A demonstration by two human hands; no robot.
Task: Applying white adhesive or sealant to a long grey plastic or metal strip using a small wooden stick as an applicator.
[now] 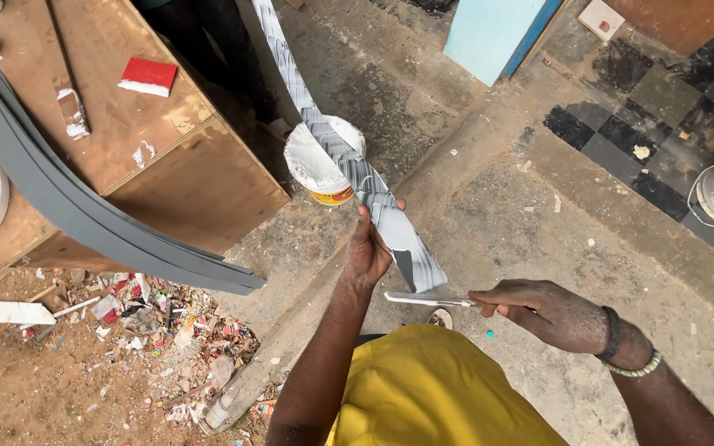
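a: grey strip [349, 153], where does it sit?

b: held up over the concrete floor [489, 215], long axis running away from the person. left hand [368, 250] is wrapped round its near end.

a: and the other?

b: right hand [549, 312] is closed on a flat blade [423, 299], which lies crosswise, tip at the strip's near end. a paste bucket [321, 162] stands just behind.

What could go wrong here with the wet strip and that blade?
The left hand grips the strip close to where the right hand works the scraper, so a slip could nick the fingers. The long strip runs right over the open tub; a swing might tip it. Its free end could also smear wet paste on the cabinet or pick up floor grit.
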